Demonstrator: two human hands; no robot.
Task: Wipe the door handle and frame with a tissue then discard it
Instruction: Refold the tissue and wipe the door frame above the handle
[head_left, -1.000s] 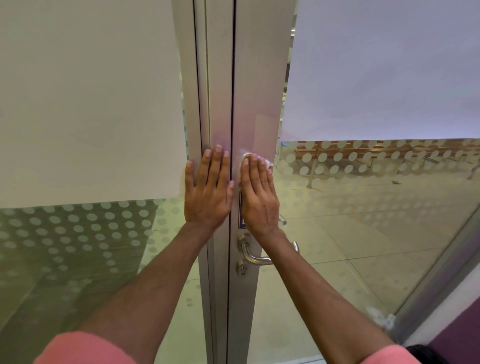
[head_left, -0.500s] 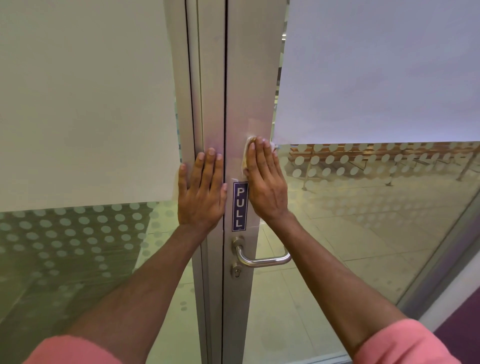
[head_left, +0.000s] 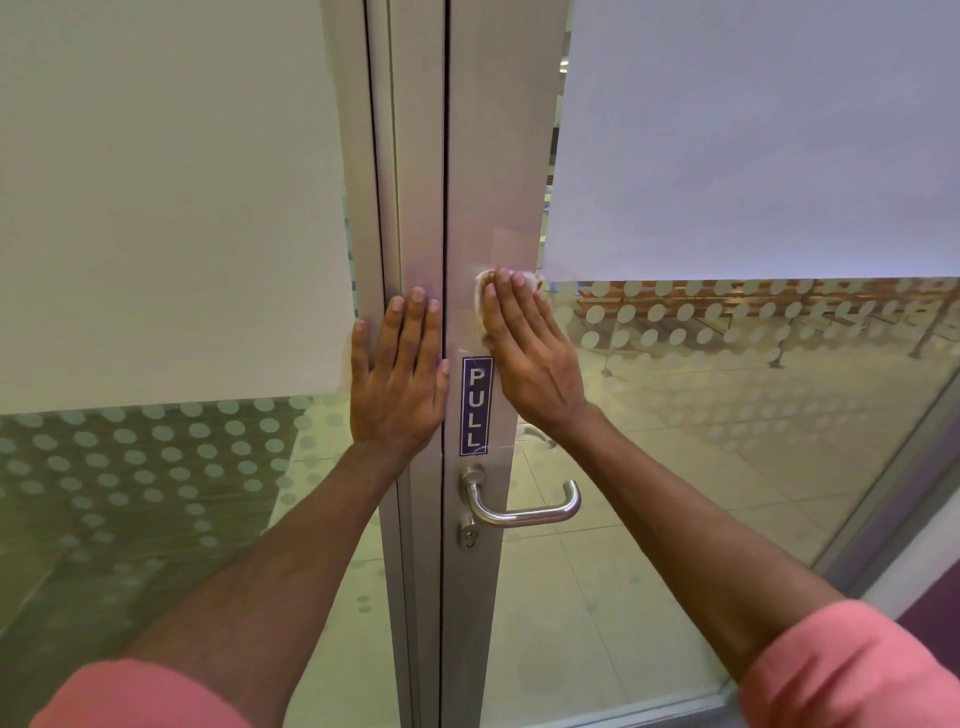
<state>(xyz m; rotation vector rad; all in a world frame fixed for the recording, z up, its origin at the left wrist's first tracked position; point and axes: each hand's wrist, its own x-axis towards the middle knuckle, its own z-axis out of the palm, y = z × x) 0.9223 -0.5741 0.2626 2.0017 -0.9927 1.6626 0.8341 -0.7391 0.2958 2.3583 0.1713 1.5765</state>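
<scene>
Right hand (head_left: 535, 353) presses tissue (head_left: 480, 299) — frame (head_left: 493, 156) above bare.

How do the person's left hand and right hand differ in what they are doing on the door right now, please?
The right hand presses a white tissue against the door frame; the left hand is bare. The right hand sits higher and tilts leftward; the left hand points straight up. They lie on opposite sides of the dark seam. Both are flat, above the handle.

The right hand (head_left: 530, 353) presses a tissue (head_left: 485, 301) on the frame (head_left: 493, 156) above the handle (head_left: 524, 506), left hand (head_left: 397, 379) beside.
</scene>
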